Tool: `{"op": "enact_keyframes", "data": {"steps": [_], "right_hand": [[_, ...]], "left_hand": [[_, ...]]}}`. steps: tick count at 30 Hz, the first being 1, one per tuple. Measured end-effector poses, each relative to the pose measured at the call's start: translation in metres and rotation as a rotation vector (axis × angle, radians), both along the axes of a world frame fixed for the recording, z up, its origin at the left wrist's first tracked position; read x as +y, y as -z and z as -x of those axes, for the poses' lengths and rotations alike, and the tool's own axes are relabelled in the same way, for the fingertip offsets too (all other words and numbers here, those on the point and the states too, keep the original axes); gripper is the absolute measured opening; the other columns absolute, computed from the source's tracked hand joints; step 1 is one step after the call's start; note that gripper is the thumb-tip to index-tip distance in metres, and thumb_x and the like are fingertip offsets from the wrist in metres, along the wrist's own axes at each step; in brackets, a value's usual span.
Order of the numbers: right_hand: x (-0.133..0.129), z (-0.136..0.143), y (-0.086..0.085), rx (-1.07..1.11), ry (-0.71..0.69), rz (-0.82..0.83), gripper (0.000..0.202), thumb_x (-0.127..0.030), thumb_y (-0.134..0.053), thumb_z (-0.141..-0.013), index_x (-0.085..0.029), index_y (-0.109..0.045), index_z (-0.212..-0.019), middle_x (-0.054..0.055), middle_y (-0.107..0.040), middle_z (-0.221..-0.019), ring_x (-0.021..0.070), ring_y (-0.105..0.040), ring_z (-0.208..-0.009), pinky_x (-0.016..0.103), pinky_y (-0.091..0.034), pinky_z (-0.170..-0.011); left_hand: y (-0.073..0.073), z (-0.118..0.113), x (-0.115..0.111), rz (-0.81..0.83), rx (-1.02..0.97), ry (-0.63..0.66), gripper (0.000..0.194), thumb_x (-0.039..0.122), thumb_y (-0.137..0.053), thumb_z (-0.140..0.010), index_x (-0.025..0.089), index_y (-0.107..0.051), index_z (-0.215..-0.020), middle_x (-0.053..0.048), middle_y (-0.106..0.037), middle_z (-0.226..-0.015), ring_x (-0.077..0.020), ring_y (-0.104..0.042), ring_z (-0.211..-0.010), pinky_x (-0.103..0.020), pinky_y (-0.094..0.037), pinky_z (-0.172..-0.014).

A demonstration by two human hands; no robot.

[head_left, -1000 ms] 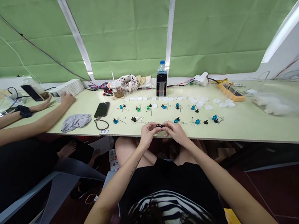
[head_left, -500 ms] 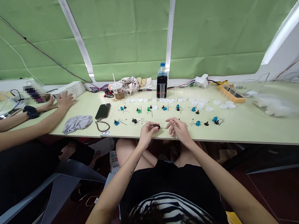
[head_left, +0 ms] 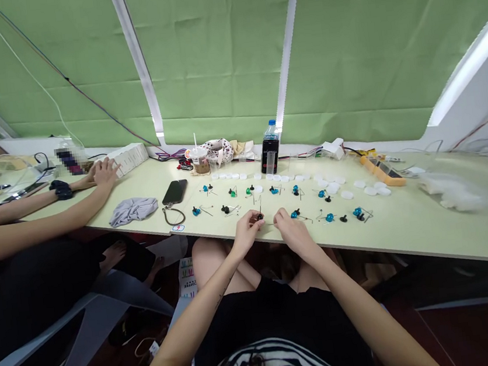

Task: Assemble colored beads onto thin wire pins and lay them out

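Near the front edge of the pale table (head_left: 434,226), my left hand (head_left: 246,231) pinches a small black piece (head_left: 260,217) with a thin metal wire standing up from it. Just to its right is my right hand (head_left: 292,229), its fingers pressed together close to a thin wire end; what they grip is too small to make out. A blue and black piece (head_left: 295,214) with wires lies right behind my right hand. More small pieces lie about: a blue one (head_left: 196,211), a black one (head_left: 225,209) and a green one (head_left: 249,190).
White discs (head_left: 333,187) lie behind the pieces. Along the back stand a cup (head_left: 200,161), a bottle (head_left: 271,126) with a phone (head_left: 269,155) against it, and a yellow meter (head_left: 382,171). At left are a dark phone (head_left: 175,191), a grey cloth (head_left: 133,211) and another person's hands (head_left: 104,172).
The view has tilted up slightly. My right hand has turned palm-down and its fingers have closed. The wire at the black piece in my left hand now points upward.
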State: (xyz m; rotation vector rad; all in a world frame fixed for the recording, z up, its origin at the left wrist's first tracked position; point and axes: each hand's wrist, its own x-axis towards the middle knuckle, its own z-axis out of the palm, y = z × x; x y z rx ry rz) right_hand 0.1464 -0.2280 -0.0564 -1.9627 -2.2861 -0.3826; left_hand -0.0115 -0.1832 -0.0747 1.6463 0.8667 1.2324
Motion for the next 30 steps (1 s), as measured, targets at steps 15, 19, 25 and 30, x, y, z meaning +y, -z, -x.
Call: {"op": "enact_keyframes", "data": {"steps": [15,19,25,30], "right_hand": [[0.054,-0.033,-0.037,0.428,-0.158,0.037,0.013,-0.019,-0.038,-0.088,-0.017,-0.05,-0.094,0.003,-0.061,-0.075,0.0161,-0.058,-0.066,0.025,-0.039,-0.061],[0.114,-0.055,-0.065,0.629,-0.069,-0.082,0.018,-0.033,-0.051,-0.082,-0.018,-0.057,-0.09,0.004,-0.064,-0.079,0.0174,-0.057,-0.072,0.026,-0.038,-0.062],[0.209,-0.06,-0.099,0.477,0.049,-0.275,0.028,-0.026,-0.05,-0.084,-0.016,-0.056,-0.11,0.008,-0.067,-0.087,0.0214,-0.058,-0.081,0.029,-0.036,-0.07],[0.242,-0.05,-0.099,0.339,0.113,-0.172,0.02,-0.021,-0.05,-0.086,-0.013,-0.059,-0.102,0.013,-0.067,-0.092,0.0225,-0.058,-0.086,0.028,-0.035,-0.07]], "left_hand": [[0.0,-0.006,0.012,-0.006,0.215,-0.012,0.022,0.017,-0.06,-0.07,0.016,-0.069,-0.09,-0.004,-0.067,-0.082,-0.0163,-0.059,-0.078,-0.028,-0.045,-0.077],[-0.001,-0.009,0.014,0.01,0.243,-0.001,0.022,0.016,-0.062,-0.068,0.016,-0.071,-0.088,-0.004,-0.068,-0.085,-0.0173,-0.059,-0.079,-0.028,-0.045,-0.077],[-0.003,-0.008,0.019,0.158,0.051,0.081,0.028,0.018,-0.063,-0.067,0.012,-0.07,-0.094,-0.006,-0.067,-0.079,-0.0166,-0.06,-0.073,-0.027,-0.047,-0.072],[-0.006,-0.002,0.017,0.201,-0.056,0.077,0.028,0.021,-0.067,-0.066,0.011,-0.07,-0.092,-0.006,-0.067,-0.078,-0.0155,-0.06,-0.069,-0.026,-0.047,-0.069]]}}
